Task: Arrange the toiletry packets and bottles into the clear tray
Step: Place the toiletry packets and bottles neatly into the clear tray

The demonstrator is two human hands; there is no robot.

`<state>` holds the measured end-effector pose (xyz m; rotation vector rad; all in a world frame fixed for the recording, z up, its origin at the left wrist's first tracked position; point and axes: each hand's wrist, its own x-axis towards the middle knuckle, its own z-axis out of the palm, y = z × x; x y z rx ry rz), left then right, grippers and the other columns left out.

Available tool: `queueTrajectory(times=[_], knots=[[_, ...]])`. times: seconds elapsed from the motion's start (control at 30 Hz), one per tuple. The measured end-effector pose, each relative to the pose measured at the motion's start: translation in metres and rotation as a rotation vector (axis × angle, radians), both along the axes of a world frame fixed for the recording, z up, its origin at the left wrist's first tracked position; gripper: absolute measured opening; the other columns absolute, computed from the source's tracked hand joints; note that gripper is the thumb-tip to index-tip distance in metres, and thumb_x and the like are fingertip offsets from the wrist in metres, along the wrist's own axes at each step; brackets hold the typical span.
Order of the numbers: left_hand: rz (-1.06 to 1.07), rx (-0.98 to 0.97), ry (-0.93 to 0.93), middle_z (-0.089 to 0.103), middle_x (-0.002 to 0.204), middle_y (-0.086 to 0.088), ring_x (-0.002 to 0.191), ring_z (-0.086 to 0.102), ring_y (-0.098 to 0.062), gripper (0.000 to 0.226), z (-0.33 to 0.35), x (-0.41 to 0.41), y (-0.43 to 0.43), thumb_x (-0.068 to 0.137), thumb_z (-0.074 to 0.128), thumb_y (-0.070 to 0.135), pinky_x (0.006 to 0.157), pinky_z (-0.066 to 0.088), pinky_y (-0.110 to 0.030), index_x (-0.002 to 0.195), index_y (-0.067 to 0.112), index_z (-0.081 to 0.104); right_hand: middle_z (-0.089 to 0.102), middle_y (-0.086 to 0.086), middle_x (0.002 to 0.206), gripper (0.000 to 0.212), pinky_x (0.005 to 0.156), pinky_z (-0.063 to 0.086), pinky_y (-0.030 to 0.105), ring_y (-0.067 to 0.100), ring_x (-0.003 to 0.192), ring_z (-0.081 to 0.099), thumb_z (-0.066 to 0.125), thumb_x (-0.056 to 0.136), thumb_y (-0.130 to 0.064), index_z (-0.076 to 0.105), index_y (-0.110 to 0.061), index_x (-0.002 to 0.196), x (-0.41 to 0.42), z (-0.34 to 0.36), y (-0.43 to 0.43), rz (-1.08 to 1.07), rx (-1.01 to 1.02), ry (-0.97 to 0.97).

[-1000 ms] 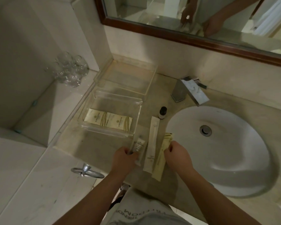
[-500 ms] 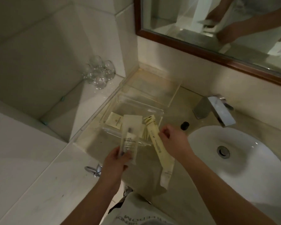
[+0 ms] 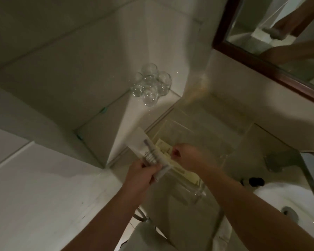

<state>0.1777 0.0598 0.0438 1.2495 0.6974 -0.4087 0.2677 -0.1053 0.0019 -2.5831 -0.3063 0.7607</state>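
Note:
My left hand (image 3: 141, 175) grips a clear packet (image 3: 145, 148) with a toothbrush inside, held up at the left edge of the clear tray (image 3: 214, 140). My right hand (image 3: 190, 157) is over the tray with curled fingers on a long cream packet (image 3: 181, 170) that lies inside it. Another cream packet (image 3: 164, 146) shows in the tray behind the hands. A small dark-capped bottle (image 3: 256, 181) stands on the counter to the right of the tray. The frame is blurred.
Several upturned glasses (image 3: 151, 85) stand on the white ledge behind the tray. A second clear tray (image 3: 216, 113) sits further back. The tap (image 3: 286, 161) and white basin (image 3: 288, 200) are at the right, the framed mirror (image 3: 272, 57) above.
Both hands have lifted packets off the counter and carried them to the tray. The cream packet now lies in the tray. The camera has swung left.

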Motion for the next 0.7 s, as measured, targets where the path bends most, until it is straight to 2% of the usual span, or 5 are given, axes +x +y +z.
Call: queueTrajectory(times=[0.1,0.2,0.33,0.4,0.7], knots=[[-0.02,-0.028,0.027,0.074,0.099,-0.008,0.088,0.072,-0.019,0.026,-0.006,0.02,-0.006,0.079,0.073,0.011,0.067,0.055,-0.027,0.105,0.01,0.067,0.069,-0.001,0.094,0.014,0.071,0.049,0.029,0.016,0.084,0.064,0.062,0.089,-0.025,0.072,-0.02,0.097,-0.001,-0.007,-0.003,-0.075,-0.043,-0.041],[-0.001,-0.02,0.061,0.074,0.097,-0.011,0.088,0.072,-0.022,0.023,-0.011,0.035,-0.019,0.08,0.073,0.012,0.069,0.057,-0.033,0.102,0.007,0.068,0.061,-0.007,0.087,0.013,0.064,0.043,0.023,0.014,0.083,0.061,0.061,0.087,-0.017,0.071,-0.023,0.093,-0.006,-0.006,-0.009,-0.176,0.008,-0.051],[0.025,-0.017,0.073,0.075,0.091,-0.01,0.082,0.072,-0.021,0.015,-0.017,0.046,-0.04,0.081,0.072,0.01,0.071,0.059,-0.035,0.096,0.007,0.07,0.067,-0.003,0.081,0.026,0.058,0.04,0.021,0.012,0.07,0.06,0.048,0.099,-0.029,0.068,-0.021,0.085,-0.027,0.014,-0.017,-0.769,0.516,0.125],[-0.01,0.007,0.086,0.075,0.091,-0.009,0.086,0.072,-0.024,0.016,-0.019,0.048,-0.052,0.08,0.072,0.012,0.08,0.059,-0.04,0.096,0.008,0.07,0.07,-0.005,0.079,0.022,0.058,0.045,0.022,0.009,0.065,0.063,0.049,0.099,-0.033,0.067,-0.024,0.088,-0.039,0.023,-0.02,-0.817,0.644,0.239],[-0.123,0.087,0.061,0.073,0.09,-0.008,0.081,0.071,-0.02,0.013,-0.027,0.075,-0.06,0.085,0.067,0.019,0.064,0.054,-0.028,0.094,0.008,0.067,0.07,0.007,0.081,0.015,0.06,0.052,0.025,0.015,0.068,0.064,0.062,0.094,-0.025,0.068,-0.012,0.092,-0.042,0.014,-0.059,-0.963,0.572,0.227]])
